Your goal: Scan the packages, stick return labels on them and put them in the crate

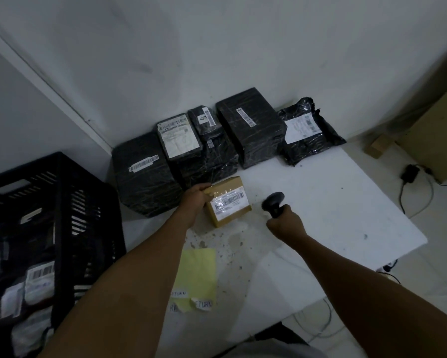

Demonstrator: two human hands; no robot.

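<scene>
Brown cardboard box (pixel 228 201) gripped by left hand (pixel 197 196), right hand (pixel 284 221) gripping black scanner (pixel 274 202)

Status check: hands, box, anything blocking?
Left hand grips brown box on table. Right hand holds scanner beside it. Nothing between.

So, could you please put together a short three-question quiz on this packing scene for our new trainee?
1. True or false: the left hand holds the brown box.
2. What does the right hand grip?
A) tape roll
B) barcode scanner
C) marker
3. Fill in: the yellow sheet carries labels reading ____.

Key
1. True; the box is tilted, barcode label up.
2. B
3. RETURN; the black crate on the left already holds packages.
</scene>
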